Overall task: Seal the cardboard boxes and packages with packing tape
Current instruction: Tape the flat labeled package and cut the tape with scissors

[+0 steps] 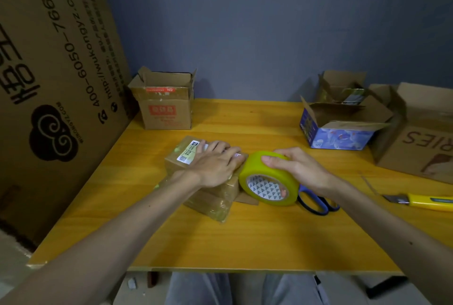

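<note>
The tape roll (267, 175) is yellow-green, its core white with grey triangles, and the taped package (210, 201) is glossy brown with a white label (190, 155) carrying a green stripe. The table (220, 238) is orange-yellow with wood grain, the wall (269, 35) dull blue-grey, the scissors (305, 189) have dark blue handles and the utility knife (429, 203) is yellow. The open carton (166, 115) at the back is brown with red print, the printed box (340, 137) is blue with pale flowers, and the big cardboard sheet (49, 59) is brown with black lettering and a black swirled cloud mark.
</note>
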